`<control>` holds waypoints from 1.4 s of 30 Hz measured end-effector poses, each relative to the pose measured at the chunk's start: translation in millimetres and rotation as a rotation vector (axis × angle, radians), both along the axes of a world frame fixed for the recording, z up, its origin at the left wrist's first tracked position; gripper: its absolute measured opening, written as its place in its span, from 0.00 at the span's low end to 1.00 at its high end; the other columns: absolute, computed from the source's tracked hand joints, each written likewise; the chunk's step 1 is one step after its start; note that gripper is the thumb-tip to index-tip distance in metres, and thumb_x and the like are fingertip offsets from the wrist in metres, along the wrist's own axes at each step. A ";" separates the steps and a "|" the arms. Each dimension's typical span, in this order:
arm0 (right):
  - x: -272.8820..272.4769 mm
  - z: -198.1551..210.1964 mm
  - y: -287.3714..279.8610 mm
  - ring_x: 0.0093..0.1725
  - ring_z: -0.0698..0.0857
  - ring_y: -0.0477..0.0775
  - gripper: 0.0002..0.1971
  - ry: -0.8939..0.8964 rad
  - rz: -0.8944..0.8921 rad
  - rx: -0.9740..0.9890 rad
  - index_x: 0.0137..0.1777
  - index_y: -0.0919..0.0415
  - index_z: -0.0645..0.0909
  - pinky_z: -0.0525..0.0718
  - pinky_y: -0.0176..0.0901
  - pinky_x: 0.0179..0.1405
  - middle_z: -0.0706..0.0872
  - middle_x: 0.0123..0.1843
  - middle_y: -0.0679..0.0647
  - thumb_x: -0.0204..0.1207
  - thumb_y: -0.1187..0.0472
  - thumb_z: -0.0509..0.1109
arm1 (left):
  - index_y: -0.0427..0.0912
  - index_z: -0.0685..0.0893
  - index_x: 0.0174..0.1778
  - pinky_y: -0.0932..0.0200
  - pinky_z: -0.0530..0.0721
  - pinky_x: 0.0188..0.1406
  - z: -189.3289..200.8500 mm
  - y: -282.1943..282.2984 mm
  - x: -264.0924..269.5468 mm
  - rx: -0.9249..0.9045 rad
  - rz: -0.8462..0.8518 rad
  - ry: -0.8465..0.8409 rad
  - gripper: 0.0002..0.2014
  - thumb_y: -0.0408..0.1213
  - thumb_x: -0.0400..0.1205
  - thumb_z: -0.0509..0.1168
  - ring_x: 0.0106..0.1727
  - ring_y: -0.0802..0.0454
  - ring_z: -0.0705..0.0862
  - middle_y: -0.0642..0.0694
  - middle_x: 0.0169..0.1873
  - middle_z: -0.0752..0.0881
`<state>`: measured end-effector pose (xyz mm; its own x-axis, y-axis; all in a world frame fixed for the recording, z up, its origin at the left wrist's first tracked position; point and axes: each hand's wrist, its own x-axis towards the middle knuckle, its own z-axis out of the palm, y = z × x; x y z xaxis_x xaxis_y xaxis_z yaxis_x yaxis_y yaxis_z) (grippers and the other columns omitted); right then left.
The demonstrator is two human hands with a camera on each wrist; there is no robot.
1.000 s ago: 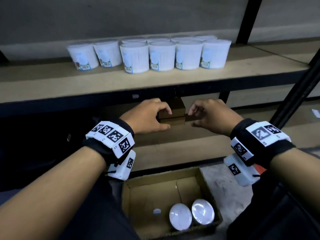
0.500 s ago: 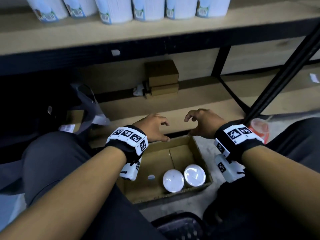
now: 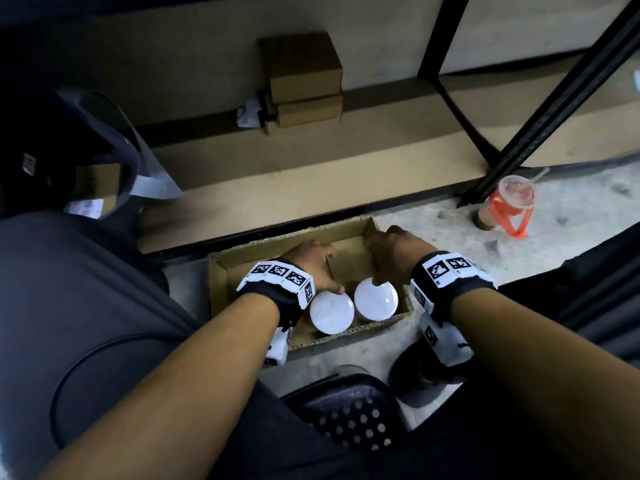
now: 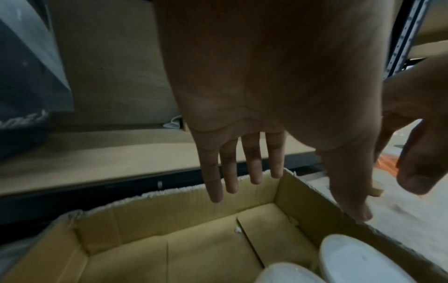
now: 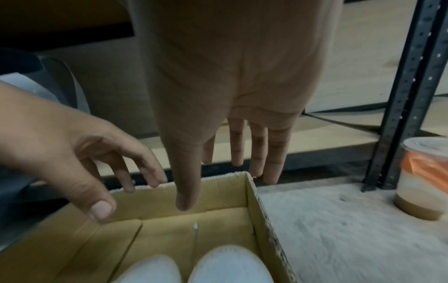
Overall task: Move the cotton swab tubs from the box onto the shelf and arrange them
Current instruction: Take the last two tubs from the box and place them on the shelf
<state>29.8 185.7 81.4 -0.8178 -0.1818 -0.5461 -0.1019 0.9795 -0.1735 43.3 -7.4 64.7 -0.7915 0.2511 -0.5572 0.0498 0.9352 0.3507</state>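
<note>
Two white-lidded cotton swab tubs stand side by side in the near right corner of an open cardboard box (image 3: 221, 271) on the floor: the left tub (image 3: 331, 312) and the right tub (image 3: 375, 298). My left hand (image 3: 311, 263) hovers over the box just beyond the left tub, fingers straight and spread, holding nothing (image 4: 244, 172). My right hand (image 3: 391, 247) hangs over the box's right wall above the right tub, fingers also straight and empty (image 5: 232, 168). The tubs show in the wrist views as white lids (image 4: 358, 260) (image 5: 230, 266).
A low wooden shelf board (image 3: 311, 168) runs behind the box, with small stacked brown cartons (image 3: 304, 81) on it. A black upright post (image 3: 540, 112) and a drink cup in an orange bag (image 3: 509, 206) stand to the right. A black perforated stool (image 3: 346, 414) sits below.
Both hands have dropped from the level of the lower shelf down into the box, and my view has tilted down, so the upper shelf with its tubs has left the picture.
</note>
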 end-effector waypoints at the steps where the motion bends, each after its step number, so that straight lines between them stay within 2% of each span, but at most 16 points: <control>1: 2.8 -3.6 0.9 0.60 0.82 0.62 0.40 -0.011 -0.002 0.003 0.68 0.43 0.71 0.85 0.54 0.58 0.77 0.62 0.54 0.55 0.46 0.85 | 0.52 0.77 0.74 0.51 0.80 0.68 -5.0 2.2 0.7 -0.002 0.002 -0.008 0.42 0.59 0.64 0.80 0.70 0.46 0.78 0.48 0.73 0.75; 6: 14.0 -23.8 7.1 0.65 0.82 0.65 0.44 -0.062 -0.027 -0.015 0.76 0.43 0.69 0.85 0.56 0.61 0.73 0.70 0.57 0.59 0.48 0.84 | 0.48 0.75 0.76 0.51 0.80 0.66 -33.0 8.6 5.6 -0.013 0.005 -0.052 0.45 0.63 0.65 0.78 0.70 0.45 0.77 0.46 0.72 0.75; 9: 16.6 -32.2 8.0 0.66 0.80 0.66 0.45 -0.093 -0.040 -0.036 0.77 0.44 0.69 0.84 0.59 0.62 0.72 0.72 0.57 0.59 0.51 0.85 | 0.46 0.75 0.75 0.53 0.78 0.63 -46.8 11.9 10.2 -0.004 0.018 -0.072 0.44 0.62 0.66 0.78 0.70 0.43 0.77 0.45 0.71 0.75; 14: 18.1 -47.9 8.9 0.69 0.78 0.65 0.44 -0.144 -0.043 -0.027 0.77 0.43 0.69 0.84 0.59 0.63 0.71 0.75 0.54 0.60 0.52 0.85 | 0.51 0.76 0.70 0.51 0.81 0.59 -68.4 15.3 17.1 0.031 0.056 -0.103 0.42 0.64 0.62 0.78 0.64 0.43 0.79 0.47 0.64 0.77; 18: 18.2 -61.4 6.7 0.69 0.78 0.67 0.46 -0.172 -0.018 0.012 0.78 0.42 0.67 0.85 0.59 0.61 0.72 0.75 0.57 0.59 0.49 0.84 | 0.54 0.73 0.71 0.47 0.81 0.62 -81.1 19.6 22.4 0.037 0.085 -0.119 0.46 0.65 0.58 0.77 0.65 0.42 0.78 0.48 0.67 0.76; 24: 18.5 -76.7 5.9 0.71 0.74 0.68 0.47 -0.178 -0.016 0.052 0.78 0.39 0.64 0.84 0.61 0.61 0.68 0.77 0.56 0.59 0.45 0.82 | 0.54 0.72 0.70 0.43 0.81 0.62 -92.5 22.8 25.7 0.056 0.108 -0.138 0.46 0.63 0.58 0.79 0.66 0.41 0.77 0.49 0.66 0.73; 27: 19.2 -84.5 6.6 0.72 0.72 0.67 0.48 -0.160 -0.032 0.063 0.78 0.42 0.63 0.84 0.61 0.60 0.66 0.77 0.56 0.58 0.45 0.83 | 0.56 0.71 0.68 0.42 0.80 0.62 -97.7 23.5 28.2 0.044 0.106 -0.141 0.43 0.64 0.59 0.79 0.66 0.41 0.76 0.49 0.66 0.73; 31: 21.0 -92.7 2.8 0.73 0.71 0.67 0.49 -0.173 -0.027 0.065 0.77 0.44 0.64 0.84 0.62 0.61 0.67 0.75 0.57 0.55 0.44 0.84 | 0.55 0.69 0.70 0.42 0.79 0.64 -100.2 25.8 31.0 0.023 0.099 -0.134 0.45 0.63 0.59 0.79 0.67 0.40 0.73 0.49 0.69 0.70; 36: 23.2 -99.9 -2.8 0.76 0.68 0.68 0.53 -0.192 -0.026 0.062 0.77 0.48 0.61 0.83 0.65 0.62 0.65 0.75 0.58 0.53 0.41 0.85 | 0.53 0.70 0.69 0.44 0.79 0.60 -99.7 29.0 32.1 0.001 0.108 -0.135 0.44 0.62 0.60 0.80 0.68 0.40 0.72 0.49 0.68 0.70; 42: 25.4 -105.7 -1.1 0.76 0.66 0.72 0.52 -0.191 -0.038 0.028 0.78 0.50 0.60 0.82 0.66 0.63 0.65 0.73 0.60 0.56 0.43 0.83 | 0.52 0.69 0.69 0.46 0.75 0.56 -98.7 30.7 32.8 0.012 0.134 -0.139 0.44 0.60 0.61 0.81 0.68 0.39 0.72 0.48 0.67 0.70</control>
<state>55.2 184.6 -24.3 -0.7051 -0.1354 -0.6961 -0.0329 0.9868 -0.1587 76.1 23.3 -34.1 -0.7340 0.1555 -0.6612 -0.1250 0.9259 0.3565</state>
